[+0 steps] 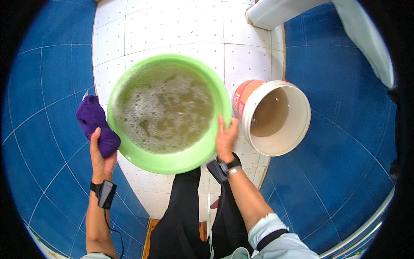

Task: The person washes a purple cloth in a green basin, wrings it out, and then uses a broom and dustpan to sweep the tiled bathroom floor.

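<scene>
Purple cloth point(95, 121), underside hidden, gripped in L hand point(102, 162); R hand point(226, 140) grips basin point(166, 164), btm obscured.

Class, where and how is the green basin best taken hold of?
The green basin likely suits a grip on opposite parts of its rim, coming from left and right: it is wide, round and holds foamy water, which a one-sided hold might spill.

I hold a bunched purple cloth point(98, 123) just beside the left edge of my round green basin point(172, 163), containing murky, foamy water point(177, 112).
</scene>
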Demonstrator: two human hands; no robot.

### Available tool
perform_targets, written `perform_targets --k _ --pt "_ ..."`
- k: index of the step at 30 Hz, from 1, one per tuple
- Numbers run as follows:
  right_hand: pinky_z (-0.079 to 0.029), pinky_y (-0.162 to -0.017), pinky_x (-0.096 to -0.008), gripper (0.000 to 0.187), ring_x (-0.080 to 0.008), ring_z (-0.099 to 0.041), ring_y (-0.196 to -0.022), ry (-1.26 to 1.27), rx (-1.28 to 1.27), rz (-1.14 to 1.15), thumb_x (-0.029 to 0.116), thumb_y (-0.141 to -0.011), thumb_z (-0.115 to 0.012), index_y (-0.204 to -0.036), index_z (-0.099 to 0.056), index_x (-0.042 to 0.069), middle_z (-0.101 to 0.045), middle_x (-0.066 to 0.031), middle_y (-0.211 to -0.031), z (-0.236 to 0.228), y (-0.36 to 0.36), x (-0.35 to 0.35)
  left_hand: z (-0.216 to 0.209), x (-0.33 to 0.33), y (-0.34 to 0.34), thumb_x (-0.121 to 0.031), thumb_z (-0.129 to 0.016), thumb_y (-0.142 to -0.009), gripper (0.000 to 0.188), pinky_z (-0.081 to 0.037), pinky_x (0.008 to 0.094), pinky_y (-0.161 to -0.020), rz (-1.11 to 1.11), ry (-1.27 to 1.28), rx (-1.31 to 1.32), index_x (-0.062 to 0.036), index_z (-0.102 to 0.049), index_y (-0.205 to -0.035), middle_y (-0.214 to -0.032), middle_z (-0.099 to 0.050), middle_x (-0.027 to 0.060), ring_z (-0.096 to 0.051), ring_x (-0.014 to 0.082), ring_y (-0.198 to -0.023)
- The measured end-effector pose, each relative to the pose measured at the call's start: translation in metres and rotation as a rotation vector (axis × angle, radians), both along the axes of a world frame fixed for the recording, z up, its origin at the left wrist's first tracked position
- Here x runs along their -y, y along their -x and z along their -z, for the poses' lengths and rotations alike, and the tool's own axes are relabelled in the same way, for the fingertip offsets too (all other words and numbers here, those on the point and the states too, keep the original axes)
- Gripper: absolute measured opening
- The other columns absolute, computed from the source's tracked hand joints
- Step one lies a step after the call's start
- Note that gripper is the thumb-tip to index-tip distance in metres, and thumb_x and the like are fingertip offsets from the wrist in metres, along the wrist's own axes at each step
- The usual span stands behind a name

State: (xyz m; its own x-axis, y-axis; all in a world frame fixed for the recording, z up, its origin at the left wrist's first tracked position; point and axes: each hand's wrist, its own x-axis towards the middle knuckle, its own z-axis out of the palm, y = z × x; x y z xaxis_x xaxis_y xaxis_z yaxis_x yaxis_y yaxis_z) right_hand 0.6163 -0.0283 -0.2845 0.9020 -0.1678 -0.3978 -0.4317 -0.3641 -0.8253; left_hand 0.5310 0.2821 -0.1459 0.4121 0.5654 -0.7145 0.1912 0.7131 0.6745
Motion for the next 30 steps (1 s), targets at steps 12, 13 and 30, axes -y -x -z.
perform_targets --k 12,13,30 --pt "-0.048 -0.074 -0.0449 0.034 -0.0406 -0.063 -0.082 0.271 -0.478 -0.303 0.027 -0.079 -0.067 -0.078 -0.064 -0.007 -0.064 -0.0269 -0.08 0.262 -0.061 -0.068 0.192 -0.107 -0.095 -0.019 -0.076 -0.072 0.028 -0.053 0.0374 -0.08 0.005 0.208 -0.237 -0.0119 -0.064 -0.096 -0.097 -0.065 0.0037 -0.063 0.021 -0.086" --pt "-0.048 -0.074 -0.0448 0.037 -0.0408 -0.063 -0.082 0.333 -0.379 -0.428 0.029 -0.078 -0.067 -0.077 -0.064 -0.008 -0.064 -0.0271 -0.079 0.275 -0.084 -0.054 0.2 -0.105 -0.117 -0.019 -0.076 -0.072 0.032 -0.052 0.0382 -0.083 -0.043 0.26 -0.217 -0.01 -0.062 -0.099 -0.097 -0.065 0.0051 -0.062 0.0214 -0.087" --pt "-0.049 -0.073 -0.0377 0.044 -0.0271 -0.064 -0.08 -0.288 -0.965 -0.443 0.027 -0.083 -0.065 -0.099 -0.06 -0.013 -0.065 -0.0227 -0.094 0.123 -0.038 -0.061 0.026 -0.065 -0.223 -0.017 -0.08 -0.07 0.07 -0.047 0.043 -0.096 0.367 -0.079 0.025 -0.0079 -0.041 -0.128 -0.12 -0.052 0.0123 -0.054 0.0286 -0.11"
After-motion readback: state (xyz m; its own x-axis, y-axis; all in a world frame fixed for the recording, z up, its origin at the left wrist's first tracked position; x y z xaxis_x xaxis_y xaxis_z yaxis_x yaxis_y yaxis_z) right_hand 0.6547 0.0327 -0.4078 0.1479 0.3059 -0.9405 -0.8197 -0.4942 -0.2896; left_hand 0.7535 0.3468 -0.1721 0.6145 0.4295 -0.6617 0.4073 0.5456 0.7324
